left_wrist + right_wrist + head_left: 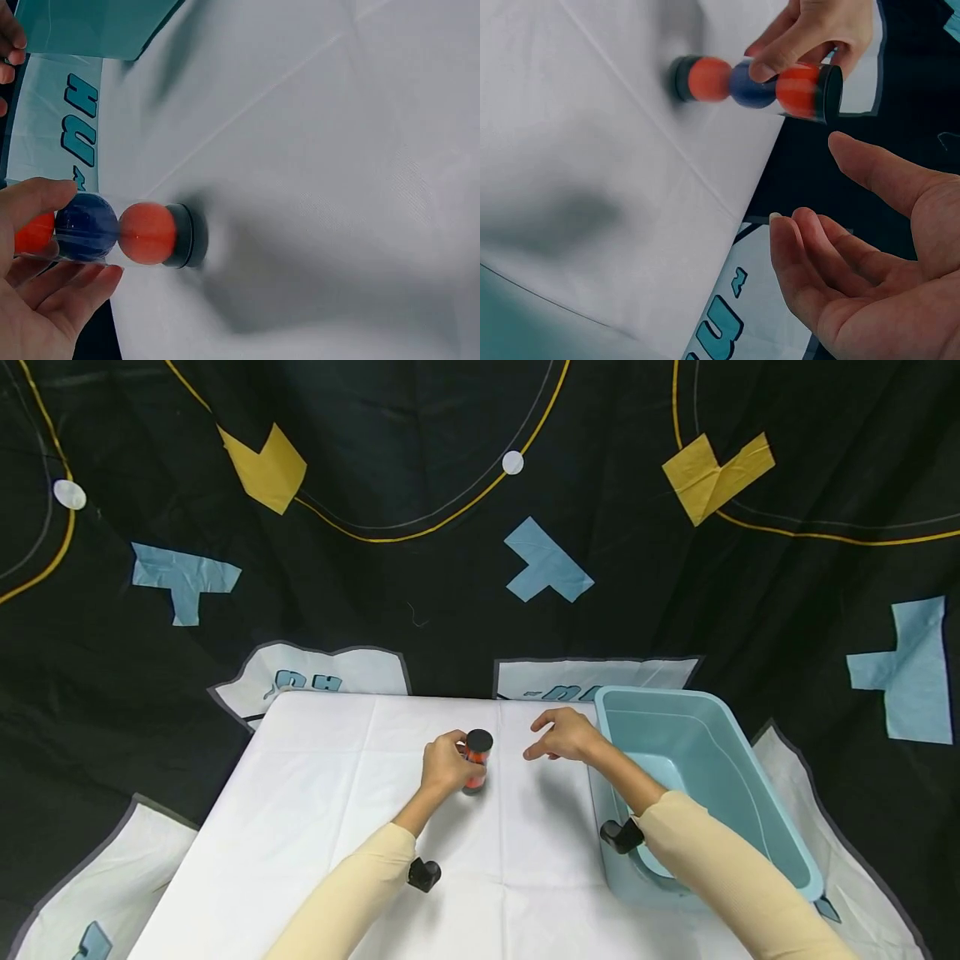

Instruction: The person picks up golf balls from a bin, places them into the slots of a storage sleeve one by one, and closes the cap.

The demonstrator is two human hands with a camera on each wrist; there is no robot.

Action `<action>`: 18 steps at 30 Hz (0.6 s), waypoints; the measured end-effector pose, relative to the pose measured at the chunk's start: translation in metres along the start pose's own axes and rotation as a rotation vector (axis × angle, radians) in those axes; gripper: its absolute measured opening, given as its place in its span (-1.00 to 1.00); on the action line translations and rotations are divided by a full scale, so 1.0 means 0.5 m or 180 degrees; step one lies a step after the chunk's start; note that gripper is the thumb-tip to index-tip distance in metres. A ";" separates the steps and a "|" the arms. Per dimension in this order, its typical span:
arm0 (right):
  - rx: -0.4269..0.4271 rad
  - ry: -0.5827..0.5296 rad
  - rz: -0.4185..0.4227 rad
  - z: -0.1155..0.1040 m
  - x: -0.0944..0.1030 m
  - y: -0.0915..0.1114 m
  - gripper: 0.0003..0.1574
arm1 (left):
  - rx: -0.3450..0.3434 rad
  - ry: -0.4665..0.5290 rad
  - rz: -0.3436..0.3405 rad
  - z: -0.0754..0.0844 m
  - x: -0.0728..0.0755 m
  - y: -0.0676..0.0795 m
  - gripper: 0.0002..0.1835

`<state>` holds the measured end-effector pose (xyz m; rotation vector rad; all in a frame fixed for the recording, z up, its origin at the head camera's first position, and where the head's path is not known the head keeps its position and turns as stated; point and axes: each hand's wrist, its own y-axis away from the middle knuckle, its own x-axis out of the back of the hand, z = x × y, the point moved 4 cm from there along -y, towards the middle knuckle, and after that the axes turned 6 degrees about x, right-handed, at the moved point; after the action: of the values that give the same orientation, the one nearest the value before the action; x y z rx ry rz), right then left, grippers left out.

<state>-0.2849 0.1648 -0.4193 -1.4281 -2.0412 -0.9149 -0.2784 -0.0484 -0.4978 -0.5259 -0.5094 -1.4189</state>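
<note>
My left hand [442, 767] grips a clear tube [122, 231] with black end caps, thumb on one side and fingers on the other. Inside the tube sit a dark blue ball [87, 227] and two orange balls, one on either side of the blue one. The tube stands upright in the head view, its lower cap [189, 235] close over the white table. To the right, apart from the tube, my right hand [564, 735] holds nothing, its fingers loosely bent and thumb spread in the right wrist view.
A light blue plastic tub [705, 760] stands on the right side of the white table [330, 810], under my right forearm. Behind the table hangs a black cloth [360, 593] with yellow and blue taped shapes. Small black cameras are worn on both wrists.
</note>
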 end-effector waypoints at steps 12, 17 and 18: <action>-0.0012 0.0010 -0.0052 0.011 -0.003 0.002 -0.33 | 0.0150 -0.0011 -0.0048 -0.006 -0.015 -0.003 -0.54; -0.0007 0.0008 -0.0032 0.015 -0.006 0.000 -0.34 | 0.0020 -0.0029 -0.0148 -0.008 -0.018 -0.002 -0.53; -0.0007 0.0004 -0.0028 0.015 -0.007 0.000 -0.34 | -0.0014 -0.0043 -0.0157 -0.008 -0.017 -0.002 -0.53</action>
<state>-0.2840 0.1685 -0.4266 -1.4203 -2.0476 -0.9219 -0.2800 -0.0440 -0.5062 -0.5298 -0.5334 -1.4647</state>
